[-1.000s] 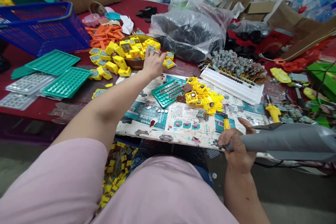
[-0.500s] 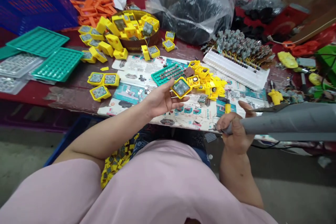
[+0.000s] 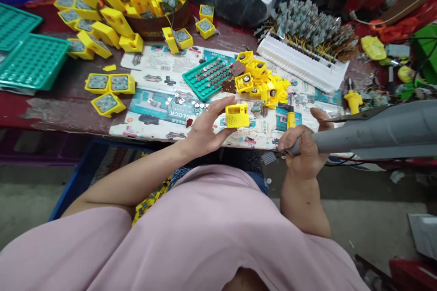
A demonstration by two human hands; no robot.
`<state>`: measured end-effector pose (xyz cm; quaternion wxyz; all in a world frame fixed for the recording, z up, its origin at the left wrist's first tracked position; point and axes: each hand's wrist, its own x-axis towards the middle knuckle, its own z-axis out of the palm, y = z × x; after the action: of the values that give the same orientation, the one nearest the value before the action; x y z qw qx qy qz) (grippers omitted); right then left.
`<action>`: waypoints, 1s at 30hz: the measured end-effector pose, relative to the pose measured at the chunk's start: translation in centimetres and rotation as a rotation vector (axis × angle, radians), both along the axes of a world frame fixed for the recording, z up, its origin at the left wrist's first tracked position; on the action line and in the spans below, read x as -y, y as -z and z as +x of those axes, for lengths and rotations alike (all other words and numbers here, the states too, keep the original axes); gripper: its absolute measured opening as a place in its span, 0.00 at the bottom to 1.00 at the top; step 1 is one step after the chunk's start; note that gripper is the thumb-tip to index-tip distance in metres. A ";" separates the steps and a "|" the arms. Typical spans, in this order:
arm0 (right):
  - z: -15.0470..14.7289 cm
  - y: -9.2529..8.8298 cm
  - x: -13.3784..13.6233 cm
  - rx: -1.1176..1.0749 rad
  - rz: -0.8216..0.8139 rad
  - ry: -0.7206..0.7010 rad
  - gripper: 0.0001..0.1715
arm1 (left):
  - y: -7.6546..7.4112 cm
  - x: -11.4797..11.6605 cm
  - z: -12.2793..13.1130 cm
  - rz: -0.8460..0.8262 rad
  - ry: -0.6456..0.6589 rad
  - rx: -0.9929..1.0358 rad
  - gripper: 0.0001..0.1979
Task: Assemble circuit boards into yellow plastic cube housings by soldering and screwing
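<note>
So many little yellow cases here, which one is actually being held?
The yellow case pinched in the left hand, above the printed paper, its closed face showing. All others lie on the table or in the brown bowl.

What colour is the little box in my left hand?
The box in the left hand is yellow; the head view shows it.

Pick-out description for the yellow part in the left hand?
Find the printed cardboard sheet at the red table's near edge. Over its front edge the left hand pinches a yellow plastic housing. Alone among the yellow housings around, it is off the table, its closed, hole-dotted face toward the camera.
</note>
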<state>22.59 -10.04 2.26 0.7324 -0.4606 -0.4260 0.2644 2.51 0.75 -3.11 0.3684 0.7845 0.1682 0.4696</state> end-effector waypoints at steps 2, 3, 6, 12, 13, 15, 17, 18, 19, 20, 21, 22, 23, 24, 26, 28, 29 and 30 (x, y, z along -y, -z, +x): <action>0.0 0.0 0.0 0.001 0.007 -0.003 0.23 | 0.3 0.1 0.1 0.041 0.013 0.017 0.35; 0.0 0.0 0.1 0.001 0.009 -0.005 0.23 | 0.3 0.2 0.1 0.045 0.022 0.024 0.35; 0.1 0.1 0.1 -0.003 0.012 -0.017 0.24 | 0.3 0.4 0.2 0.027 0.055 0.035 0.36; 0.1 0.3 0.0 0.002 0.013 -0.010 0.26 | 0.1 0.5 0.1 0.010 0.092 0.019 0.38; 0.1 0.3 -0.1 0.001 0.012 -0.010 0.25 | -0.3 0.3 -0.1 0.015 0.091 -0.007 0.39; 0.1 0.3 -0.1 -0.006 0.012 -0.012 0.25 | -1.7 -0.4 -0.7 0.048 0.079 -0.149 0.40; 0.2 0.4 0.0 -0.013 0.020 -0.006 0.26 | -3.5 -1.1 -1.3 0.128 0.049 -0.390 0.41; 0.2 0.4 0.0 -0.013 0.021 -0.002 0.26 | -4.5 -1.4 -1.5 0.187 0.028 -0.512 0.42; 0.2 0.4 0.0 -0.010 0.023 0.003 0.26 | -5.4 -1.6 -1.5 0.245 0.004 -0.627 0.43; 0.2 0.5 0.0 -0.006 0.025 0.008 0.26 | -6.1 -1.7 -1.4 0.303 -0.019 -0.729 0.43; 0.2 0.5 0.0 -0.004 0.024 0.009 0.26 | -6.5 -1.7 -1.0 0.355 -0.040 -0.814 0.43; 0.1 0.5 0.0 -0.004 0.024 0.005 0.25 | -6.7 -1.6 -0.6 0.402 -0.052 -0.883 0.43; 0.1 0.5 0.0 -0.005 0.026 0.000 0.24 | -6.6 -1.5 0.0 0.441 -0.050 -0.934 0.44; 0.0 0.4 0.0 -0.007 0.026 -0.005 0.23 | -6.2 -1.4 0.6 0.468 -0.034 -0.956 0.44; -0.1 0.3 -0.1 -0.006 0.017 -0.003 0.23 | -4.8 -1.1 1.6 0.455 0.030 -0.897 0.44; -0.1 0.3 -0.1 0.005 -0.002 0.016 0.24 | -3.0 -0.9 1.9 0.359 0.087 -0.736 0.43; -0.1 0.2 -0.1 0.013 -0.013 0.025 0.25 | -2.1 -0.8 1.9 0.302 0.097 -0.652 0.45; 0.0 0.2 -0.1 0.022 -0.025 0.035 0.25 | -1.3 -0.7 1.7 0.253 0.088 -0.589 0.47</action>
<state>22.55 -9.95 2.01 0.7263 -0.4800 -0.4228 0.2519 4.17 1.50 -1.76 0.2237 0.9327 0.1737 0.2233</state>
